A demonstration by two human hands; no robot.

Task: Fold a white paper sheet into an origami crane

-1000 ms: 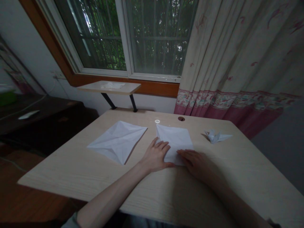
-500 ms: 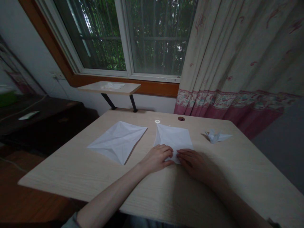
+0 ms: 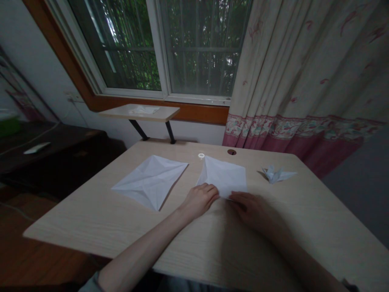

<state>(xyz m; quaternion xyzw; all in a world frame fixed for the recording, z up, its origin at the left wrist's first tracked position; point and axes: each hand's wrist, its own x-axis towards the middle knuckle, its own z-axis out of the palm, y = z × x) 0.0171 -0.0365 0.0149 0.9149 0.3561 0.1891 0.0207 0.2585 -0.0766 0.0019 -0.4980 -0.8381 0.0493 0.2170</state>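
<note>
A creased white sheet of paper lies on the desk in front of me, its near edge under my fingers. My left hand is closed on the near left part of this sheet, fingers bent over the edge. At the near right part, my right hand grips the edge with fingers together and thumb beneath; its fingertips are partly in shadow. To the left, a second white sheet with star-like fold lines lies spread out, touched by neither hand. A folded paper crane rests to the right.
The pale wooden desk has a round cable hole at its back edge. A small raised shelf at the back left carries folded white paper. A long curtain hangs behind the desk's right side.
The middle sheet has turned slightly and its far corners have shifted right. Its near edge now sits a little farther from me, and my hands have moved slightly apart.
</note>
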